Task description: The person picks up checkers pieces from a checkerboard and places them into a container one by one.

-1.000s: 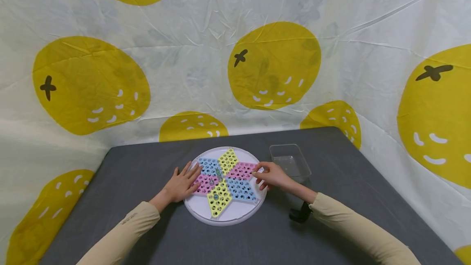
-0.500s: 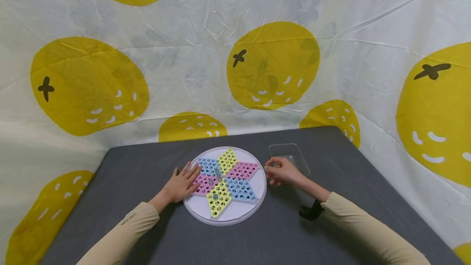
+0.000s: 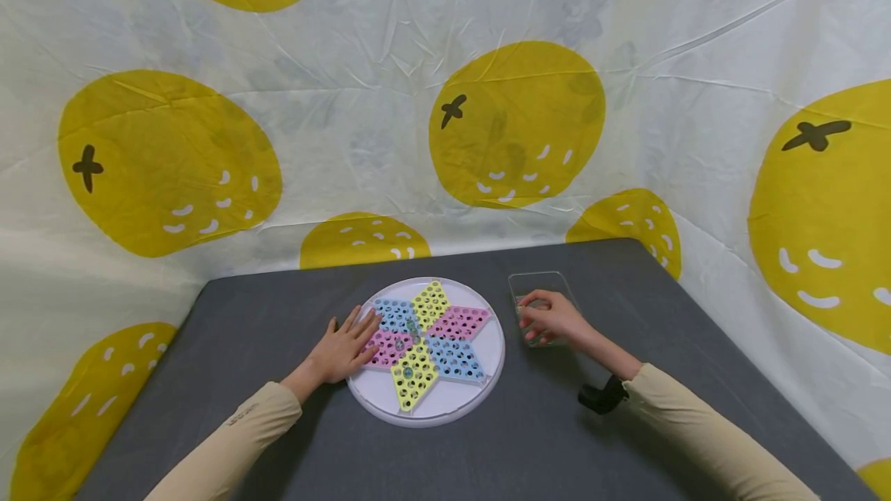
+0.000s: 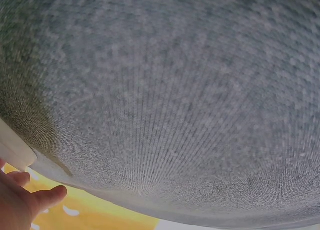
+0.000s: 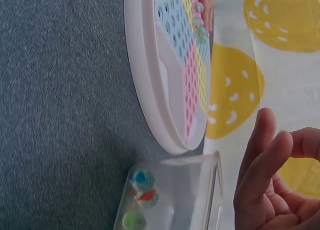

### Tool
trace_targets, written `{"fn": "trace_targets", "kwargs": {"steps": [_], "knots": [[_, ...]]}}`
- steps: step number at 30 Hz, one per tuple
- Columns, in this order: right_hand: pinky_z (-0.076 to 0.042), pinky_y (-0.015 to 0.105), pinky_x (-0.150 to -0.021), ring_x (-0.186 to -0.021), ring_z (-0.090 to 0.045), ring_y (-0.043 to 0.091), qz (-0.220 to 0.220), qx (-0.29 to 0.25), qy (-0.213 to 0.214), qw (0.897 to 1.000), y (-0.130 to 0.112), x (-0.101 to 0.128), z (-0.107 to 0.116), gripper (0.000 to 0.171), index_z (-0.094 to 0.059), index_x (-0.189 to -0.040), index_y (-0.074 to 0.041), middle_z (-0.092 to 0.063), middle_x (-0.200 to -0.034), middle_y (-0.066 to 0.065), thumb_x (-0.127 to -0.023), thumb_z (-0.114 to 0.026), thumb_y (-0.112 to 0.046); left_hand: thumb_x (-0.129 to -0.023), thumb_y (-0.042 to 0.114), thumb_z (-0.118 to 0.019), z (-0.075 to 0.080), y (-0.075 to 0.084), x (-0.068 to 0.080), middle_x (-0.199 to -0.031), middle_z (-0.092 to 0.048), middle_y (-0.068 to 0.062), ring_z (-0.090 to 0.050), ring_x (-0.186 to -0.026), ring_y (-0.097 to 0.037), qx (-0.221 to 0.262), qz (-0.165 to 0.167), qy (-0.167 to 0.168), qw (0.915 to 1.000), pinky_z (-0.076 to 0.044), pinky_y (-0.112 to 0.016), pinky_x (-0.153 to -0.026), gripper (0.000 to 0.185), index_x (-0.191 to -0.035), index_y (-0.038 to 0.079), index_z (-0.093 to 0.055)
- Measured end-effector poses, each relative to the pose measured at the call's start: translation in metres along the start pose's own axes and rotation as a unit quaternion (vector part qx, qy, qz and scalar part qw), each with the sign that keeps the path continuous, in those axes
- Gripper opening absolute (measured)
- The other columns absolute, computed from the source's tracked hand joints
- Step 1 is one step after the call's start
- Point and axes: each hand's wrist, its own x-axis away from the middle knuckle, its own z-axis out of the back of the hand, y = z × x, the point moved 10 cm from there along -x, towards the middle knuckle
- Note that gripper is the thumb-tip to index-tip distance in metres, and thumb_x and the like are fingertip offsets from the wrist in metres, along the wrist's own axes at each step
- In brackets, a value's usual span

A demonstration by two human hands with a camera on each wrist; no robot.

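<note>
A round white Chinese checkers board (image 3: pixel 455 410) with a pink, blue and yellow perforated star lies on the table. Several glass marbles (image 3: pixel 408 373) sit on its left half. My left hand (image 3: pixel 341 350) rests palm down with spread fingers over the board's left rim. Above the clear plastic box (image 3: pixel 557 278), right of the board, is my right hand (image 3: pixel 553 315); its thumb and index finger pinch together on what seems a small marble, mostly hidden by the fingers. In the right wrist view, blue, orange and green marbles (image 5: pixel 134 220) lie in the box, below the right hand (image 5: pixel 270 185).
The dark grey table (image 3: pixel 292 454) carries both board and box. A black strap-like device (image 3: pixel 602 395) hangs under my right wrist. White cloth printed with yellow fruit (image 3: pixel 518 122) encloses the table at the back and sides.
My right hand has moved from the pink point at the board's right side, over the rim, to above the clear box. My left hand stays put on the board.
</note>
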Motion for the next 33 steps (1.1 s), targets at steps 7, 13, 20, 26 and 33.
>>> {"fn": "trace_targets", "kwargs": {"steps": [7,13,20,26,33], "knots": [[-0.051,0.039,-0.055,-0.065,-0.065,0.025,0.002,-0.009,0.005,1.0,0.01,-0.004,0.015,0.039,-0.048,-0.115,0.005,-0.066,-0.084,0.017,-0.088,-0.054,-0.021,-0.091,0.05,-0.032,0.001,0.001,0.0,-0.151,-0.015,-0.004,-0.008,-0.138,-0.034,0.001,0.0,-0.002,1.0,-0.016,-0.066,-0.1,0.062,-0.143,0.018,-0.017],[-0.052,0.038,-0.056,-0.065,-0.066,0.022,-0.006,-0.009,0.015,1.0,0.016,-0.007,0.025,0.037,-0.048,-0.114,0.004,-0.067,-0.083,0.014,-0.087,-0.054,-0.02,-0.091,0.049,-0.033,0.0,0.001,0.0,-0.151,-0.015,-0.004,-0.009,-0.138,-0.034,-0.002,0.002,-0.003,1.0,-0.016,-0.066,-0.099,0.063,-0.143,0.018,-0.018],[-0.052,0.037,-0.057,-0.068,-0.067,0.024,-0.014,-0.005,0.021,1.0,0.025,-0.011,0.037,0.039,-0.046,-0.116,0.006,-0.067,-0.086,0.016,-0.087,-0.053,-0.019,-0.091,0.049,-0.033,0.0,0.001,0.0,-0.151,-0.016,-0.005,-0.009,-0.138,-0.035,-0.003,0.0,0.0,1.0,-0.016,-0.066,-0.099,0.063,-0.143,0.017,-0.019],[-0.051,0.033,-0.054,-0.064,-0.066,0.017,-0.008,-0.01,0.021,1.0,0.029,-0.014,0.045,0.039,-0.043,-0.117,0.008,-0.067,-0.079,0.006,-0.088,-0.052,-0.017,-0.091,0.05,-0.032,-0.002,0.0,0.0,-0.151,-0.013,-0.003,-0.007,-0.139,-0.033,-0.005,0.004,-0.007,1.0,-0.016,-0.066,-0.1,0.062,-0.144,0.019,-0.016],[-0.051,0.03,-0.053,-0.063,-0.066,0.015,-0.014,-0.015,0.037,0.999,0.033,-0.019,0.053,0.038,-0.044,-0.115,0.007,-0.067,-0.079,0.005,-0.088,-0.053,-0.017,-0.091,0.05,-0.032,-0.003,-0.001,0.0,-0.151,-0.013,-0.003,-0.006,-0.139,-0.032,-0.005,0.007,-0.006,0.9999,-0.015,-0.065,-0.1,0.063,-0.144,0.02,-0.016]]}}
